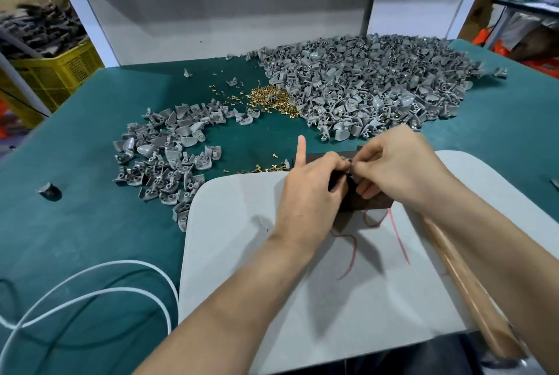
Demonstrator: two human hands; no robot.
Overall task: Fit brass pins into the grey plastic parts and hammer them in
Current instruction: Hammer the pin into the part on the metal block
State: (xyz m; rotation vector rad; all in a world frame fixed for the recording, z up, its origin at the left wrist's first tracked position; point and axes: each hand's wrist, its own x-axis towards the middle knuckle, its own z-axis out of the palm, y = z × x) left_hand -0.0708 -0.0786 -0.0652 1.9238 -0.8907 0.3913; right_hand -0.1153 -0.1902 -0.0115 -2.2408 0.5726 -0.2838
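My left hand and my right hand meet fingertip to fingertip above a dark block on the white board. The left hand grips a small grey plastic part, mostly hidden, with its index finger sticking straight up. The right hand pinches what looks like a brass pin against that part; the pin itself is hidden by the fingers. A heap of brass pins lies further back, and a few loose pins lie at the board's far edge. A wooden hammer handle lies under my right forearm.
A big heap of grey parts fills the back right of the green table; a smaller heap lies to the left. A white cable loops at front left. Red string lies on the board. A yellow crate stands beyond the left edge.
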